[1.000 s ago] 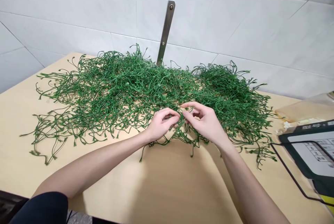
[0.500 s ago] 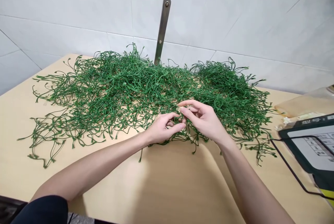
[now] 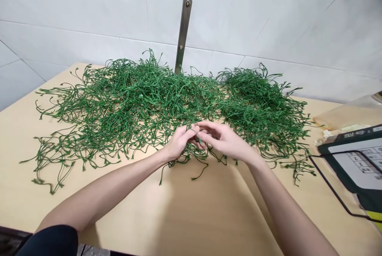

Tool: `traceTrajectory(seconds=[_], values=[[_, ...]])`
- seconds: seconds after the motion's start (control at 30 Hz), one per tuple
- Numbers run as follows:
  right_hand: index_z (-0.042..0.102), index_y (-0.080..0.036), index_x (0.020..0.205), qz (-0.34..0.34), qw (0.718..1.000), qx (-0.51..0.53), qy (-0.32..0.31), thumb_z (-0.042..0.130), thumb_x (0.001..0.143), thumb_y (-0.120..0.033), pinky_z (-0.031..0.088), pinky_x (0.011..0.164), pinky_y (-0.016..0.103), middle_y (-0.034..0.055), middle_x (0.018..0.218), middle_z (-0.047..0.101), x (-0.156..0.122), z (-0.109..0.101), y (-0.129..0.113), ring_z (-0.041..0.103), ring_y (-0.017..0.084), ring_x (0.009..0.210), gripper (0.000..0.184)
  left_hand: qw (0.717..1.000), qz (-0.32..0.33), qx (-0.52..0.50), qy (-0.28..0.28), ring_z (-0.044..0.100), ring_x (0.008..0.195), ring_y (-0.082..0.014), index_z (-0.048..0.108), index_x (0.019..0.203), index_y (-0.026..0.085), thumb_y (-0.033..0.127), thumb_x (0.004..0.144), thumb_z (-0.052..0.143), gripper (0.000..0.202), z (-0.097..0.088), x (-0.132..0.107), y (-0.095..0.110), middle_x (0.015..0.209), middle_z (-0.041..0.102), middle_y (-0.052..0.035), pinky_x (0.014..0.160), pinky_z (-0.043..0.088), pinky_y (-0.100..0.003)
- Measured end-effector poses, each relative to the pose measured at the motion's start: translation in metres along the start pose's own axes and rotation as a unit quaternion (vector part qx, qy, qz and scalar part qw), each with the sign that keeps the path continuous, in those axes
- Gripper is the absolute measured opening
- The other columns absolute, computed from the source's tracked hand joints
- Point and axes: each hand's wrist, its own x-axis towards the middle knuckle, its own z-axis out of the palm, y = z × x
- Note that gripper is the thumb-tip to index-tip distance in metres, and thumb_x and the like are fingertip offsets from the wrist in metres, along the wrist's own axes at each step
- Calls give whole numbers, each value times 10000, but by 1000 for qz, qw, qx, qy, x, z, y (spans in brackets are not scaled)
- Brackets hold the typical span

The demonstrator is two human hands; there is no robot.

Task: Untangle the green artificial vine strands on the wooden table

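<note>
A wide tangle of thin green plastic vine strands [image 3: 155,100] lies spread across the light wooden table [image 3: 191,208]. My left hand [image 3: 179,142] and my right hand [image 3: 222,138] meet at the tangle's near edge, fingertips touching. Both pinch green strands between fingers and thumb. A few loose strand ends [image 3: 199,172] hang below my hands onto the bare wood.
A metal bracket [image 3: 182,33] is screwed to the white tiled wall behind the pile. At the right edge lie a dark box with a printed label [image 3: 358,164], a black cord [image 3: 331,192] and a clear plastic bag [image 3: 349,118].
My hands have drawn closer together and slightly to the left, lifting a small bunch of strands off the table. A loose strand end now trails below them.
</note>
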Motion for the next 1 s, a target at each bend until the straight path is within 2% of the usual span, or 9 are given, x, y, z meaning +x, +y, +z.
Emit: traceTrajectory(seconds=[0.07,0.17,0.23,0.3,0.47,0.57,0.67,0.83,1.0], values=[[669,-165,994,-11,1000,-1,4,554,899,-408,504,603,296,23,680,670,0,3,-2,600,149,587,285,1000,8,2,-13,651,628,-185,508,662,165,604,865,474,486,-2,1,-4,617,670,-59,670,513,-297],[701,-187,820,-56,993,-64,77,588,882,-385,468,599,291,38,710,694,0,6,-2,594,157,623,237,1000,17,-16,-18,658,637,-190,407,654,196,620,894,412,487,-5,2,-10,577,665,-43,681,496,-295],[692,-197,771,-71,988,-77,112,600,872,-380,463,609,289,43,750,701,0,6,-1,596,163,654,228,1000,5,-20,-23,665,651,-198,368,651,203,640,889,402,498,-6,3,-12,577,665,-44,673,498,-298],[663,-195,760,-59,988,-50,133,611,858,-392,463,607,286,35,715,675,0,5,-2,587,161,645,227,1000,-7,-7,-21,662,662,-196,394,645,195,659,876,410,518,-5,3,-10,603,671,-57,675,505,-303],[565,-191,613,-26,983,31,180,607,853,-487,426,562,270,6,593,556,-3,-4,-9,499,124,564,383,998,-15,-4,54,623,607,-140,484,790,167,588,817,586,433,1,3,-1,672,664,-27,623,523,-271],[549,-194,574,-10,983,42,176,639,828,-523,358,493,261,-11,530,490,-6,-10,-11,424,104,505,425,999,-12,-19,44,628,612,-129,426,917,190,618,812,589,470,3,3,1,723,667,-9,605,540,-265],[608,-195,642,2,984,27,178,669,804,-532,327,457,258,-8,536,500,-7,-13,-12,429,106,499,380,999,2,-23,26,634,663,-133,355,929,218,656,828,541,487,3,3,-1,776,680,-17,602,548,-261],[628,-184,720,15,992,9,122,645,848,-473,413,502,247,0,584,583,-8,-15,-11,506,98,519,317,999,37,4,16,621,799,-156,546,849,156,633,887,459,487,0,6,-6,846,627,-59,625,551,-248],[582,-198,899,37,996,73,27,639,836,-502,521,617,290,19,664,688,-6,-13,-6,646,149,628,316,994,44,87,43,580,703,-117,663,816,138,528,899,524,423,-2,10,-7,791,606,-37,647,509,-232]])
